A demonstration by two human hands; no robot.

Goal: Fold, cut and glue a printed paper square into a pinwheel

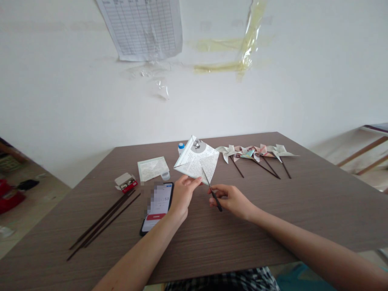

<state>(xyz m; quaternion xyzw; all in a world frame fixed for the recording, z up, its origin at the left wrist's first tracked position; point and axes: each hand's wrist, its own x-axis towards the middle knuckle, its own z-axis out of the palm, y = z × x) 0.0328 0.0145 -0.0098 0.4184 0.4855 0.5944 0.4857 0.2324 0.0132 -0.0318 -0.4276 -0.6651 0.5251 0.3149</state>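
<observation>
My left hand (184,195) pinches the lower edge of a square sheet of printed paper (197,159), held up above the table with one corner toward me. Crease lines run across the sheet, and a round grey picture is printed near its top. In my right hand (230,200) is a pair of scissors (216,198) with black handles. Its blades lie over the paper's lower corner, pointing toward the middle of the sheet. Whether the blades are fully closed is hard to make out.
Several paper pinwheels (257,152) on dark sticks lie at the back right. Behind the sheet stands a blue-capped bottle (181,148). To the left are more paper (153,167), a small open box (126,182), dark sticks (101,220) and a phone (156,208). A wall (194,105) borders the table (257,234).
</observation>
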